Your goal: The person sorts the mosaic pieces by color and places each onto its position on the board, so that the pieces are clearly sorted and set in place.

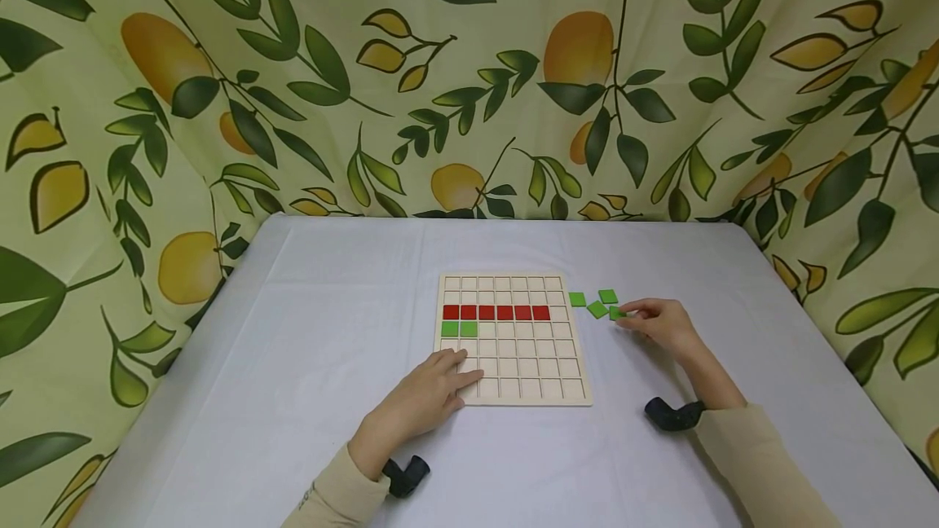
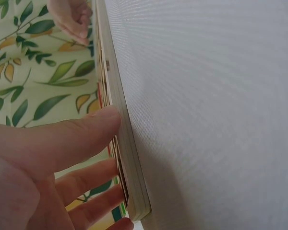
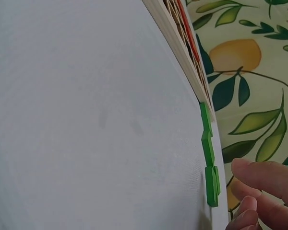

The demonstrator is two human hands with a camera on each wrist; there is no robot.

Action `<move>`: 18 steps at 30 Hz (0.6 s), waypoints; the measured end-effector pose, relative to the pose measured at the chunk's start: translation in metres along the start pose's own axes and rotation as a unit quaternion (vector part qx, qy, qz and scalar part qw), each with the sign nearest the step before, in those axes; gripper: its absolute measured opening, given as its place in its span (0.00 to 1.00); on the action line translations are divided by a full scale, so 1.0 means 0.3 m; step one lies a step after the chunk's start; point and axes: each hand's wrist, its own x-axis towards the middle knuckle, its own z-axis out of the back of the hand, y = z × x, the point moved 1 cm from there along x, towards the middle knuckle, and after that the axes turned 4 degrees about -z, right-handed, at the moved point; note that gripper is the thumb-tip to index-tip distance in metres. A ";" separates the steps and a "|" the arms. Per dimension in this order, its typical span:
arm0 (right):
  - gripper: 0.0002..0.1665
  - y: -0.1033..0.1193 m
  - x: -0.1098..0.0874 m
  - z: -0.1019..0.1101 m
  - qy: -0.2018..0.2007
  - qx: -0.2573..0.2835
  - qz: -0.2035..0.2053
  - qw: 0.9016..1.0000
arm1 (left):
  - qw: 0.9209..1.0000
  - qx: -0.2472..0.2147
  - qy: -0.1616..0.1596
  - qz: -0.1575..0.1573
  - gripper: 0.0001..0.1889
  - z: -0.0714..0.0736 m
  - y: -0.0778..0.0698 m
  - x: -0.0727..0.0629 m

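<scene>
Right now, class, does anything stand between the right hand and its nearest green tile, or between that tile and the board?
Nothing visible blocks the right hand from its nearest green tile. Toward the board, two other green tiles lie flat in between, probably low enough to lift over.

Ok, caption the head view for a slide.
Left hand on the gridded board, right hand near loose green tiles beside it.

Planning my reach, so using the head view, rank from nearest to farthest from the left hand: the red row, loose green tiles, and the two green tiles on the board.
1. Two green tiles: on the board, just beyond the left hand.
2. Red row: on the board, one row farther away.
3. Loose green tiles: off the board's right side.
</scene>
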 end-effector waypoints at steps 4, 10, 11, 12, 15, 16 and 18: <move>0.25 0.003 0.004 0.009 0.002 0.003 -0.003 1.000 | 1.000 0.001 0.003 0.002 0.21 -0.001 0.002 0.001; 0.26 -0.001 0.018 0.014 0.008 0.010 -0.003 1.000 | 1.000 0.004 0.006 0.003 0.22 -0.001 0.003 0.003; 0.26 -0.003 0.021 0.014 0.008 0.009 -0.003 1.000 | 1.000 0.004 0.007 0.003 0.22 0.000 0.002 0.003; 0.26 -0.005 0.024 0.013 0.008 0.008 -0.003 1.000 | 1.000 0.003 0.007 0.003 0.22 0.000 0.001 0.003; 0.26 -0.011 0.034 0.011 0.006 0.000 -0.005 1.000 | 1.000 -0.002 0.008 0.005 0.22 0.002 0.000 0.003; 0.26 -0.014 0.037 0.010 0.005 -0.002 -0.006 1.000 | 1.000 -0.003 0.009 0.006 0.22 0.002 0.000 0.003; 0.26 -0.018 0.043 0.008 0.004 -0.005 -0.007 1.000 | 1.000 -0.004 0.010 0.007 0.22 0.003 -0.001 0.003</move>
